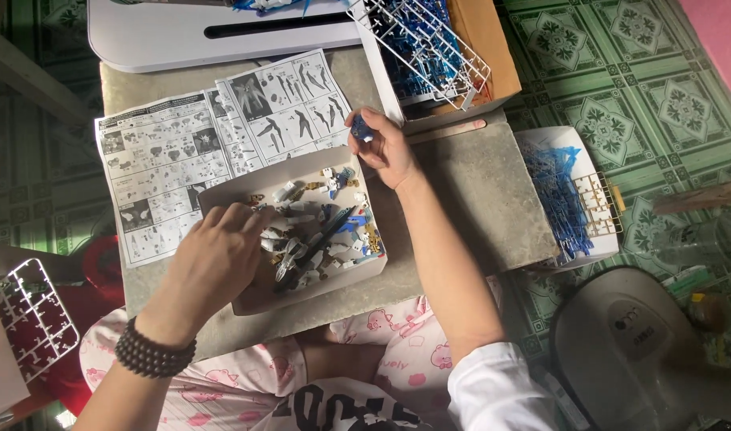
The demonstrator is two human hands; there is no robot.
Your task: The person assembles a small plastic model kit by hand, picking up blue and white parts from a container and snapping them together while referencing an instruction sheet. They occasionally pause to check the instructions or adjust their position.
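Here the right hand pinches a small blue part, its axis unclear; the left hand reaches open-fingered into the tray, hiding pieces.

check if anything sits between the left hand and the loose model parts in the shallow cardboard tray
Nothing visible does. The left hand reaches over the near-left rim of the shallow cardboard tray, fingertips at the small white, blue and gold plastic parts. The right hand is off behind the tray, pinching a small blue plastic piece.
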